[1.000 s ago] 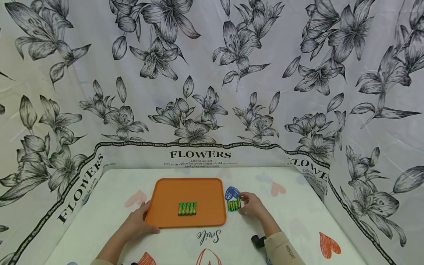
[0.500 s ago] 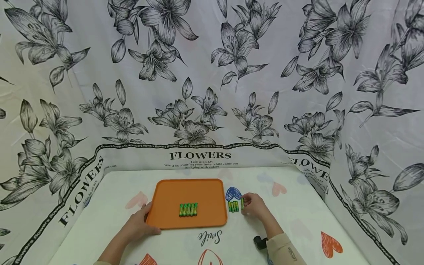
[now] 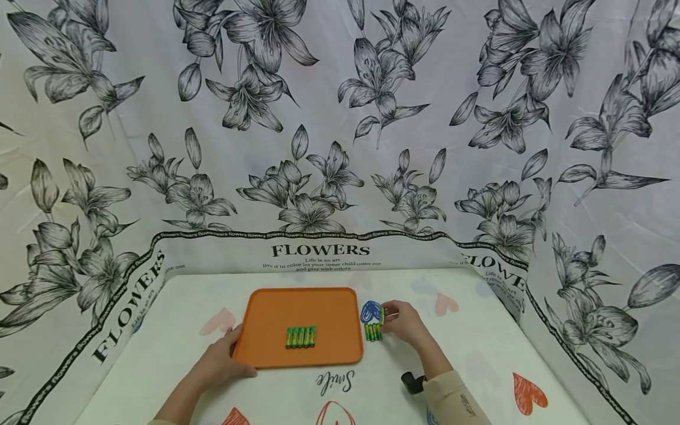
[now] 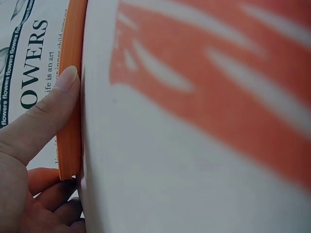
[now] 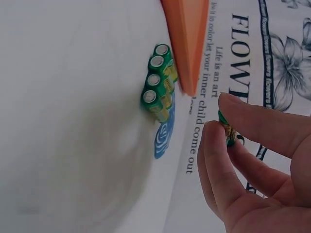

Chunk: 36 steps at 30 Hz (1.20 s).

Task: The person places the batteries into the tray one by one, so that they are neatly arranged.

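My right hand (image 3: 406, 321) pinches a small green-and-yellow battery (image 5: 228, 132) between thumb and fingertips, raised off the table. Beside it, several matching batteries (image 3: 373, 332) lie side by side on the cloth; the right wrist view shows their flat silver ends. Against the near-left corner of an orange tray (image 3: 297, 304) is my left hand (image 3: 219, 359), its thumb along the front edge and its fingers at the left side. In the left wrist view the thumb (image 4: 63, 90) presses the tray's rim and the other fingers curl near the corner. A tight row of several batteries (image 3: 300, 337) lies in the tray.
A white cloth printed with hearts and lettering covers the table. Near my right sleeve (image 3: 451, 395) is a black object (image 3: 412, 383), partly seen. A white flowered curtain (image 3: 340, 195) closes off the back and both sides.
The right hand has drawn one battery away from the right end of the table row, then lifted it up and slightly left. The left hand stays at the tray.
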Motion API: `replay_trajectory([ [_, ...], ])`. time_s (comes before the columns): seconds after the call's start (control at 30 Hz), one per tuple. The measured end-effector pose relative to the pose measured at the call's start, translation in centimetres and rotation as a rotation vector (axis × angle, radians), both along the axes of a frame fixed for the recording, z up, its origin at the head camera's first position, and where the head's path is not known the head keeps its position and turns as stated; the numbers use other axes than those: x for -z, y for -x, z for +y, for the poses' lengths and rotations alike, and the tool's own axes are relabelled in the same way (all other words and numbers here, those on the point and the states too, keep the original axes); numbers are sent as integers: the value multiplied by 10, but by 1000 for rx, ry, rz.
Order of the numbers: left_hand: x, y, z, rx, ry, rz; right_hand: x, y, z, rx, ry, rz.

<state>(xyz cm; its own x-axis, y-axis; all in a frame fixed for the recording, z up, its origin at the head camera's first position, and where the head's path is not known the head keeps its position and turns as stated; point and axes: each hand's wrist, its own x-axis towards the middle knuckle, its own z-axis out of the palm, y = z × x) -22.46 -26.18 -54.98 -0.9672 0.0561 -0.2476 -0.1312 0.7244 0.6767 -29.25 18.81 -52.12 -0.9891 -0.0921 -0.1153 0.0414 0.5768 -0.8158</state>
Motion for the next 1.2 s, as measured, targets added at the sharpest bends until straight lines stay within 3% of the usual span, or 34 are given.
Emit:
replay_trajectory([
  [0.4, -1, -2, 1, -15, -8, -22, -12, 4, -31, -59, 19, 7],
  [1.2, -2, -1, 2, -11, -14, -7, -10, -1, -90, -191, 21, 44],
])
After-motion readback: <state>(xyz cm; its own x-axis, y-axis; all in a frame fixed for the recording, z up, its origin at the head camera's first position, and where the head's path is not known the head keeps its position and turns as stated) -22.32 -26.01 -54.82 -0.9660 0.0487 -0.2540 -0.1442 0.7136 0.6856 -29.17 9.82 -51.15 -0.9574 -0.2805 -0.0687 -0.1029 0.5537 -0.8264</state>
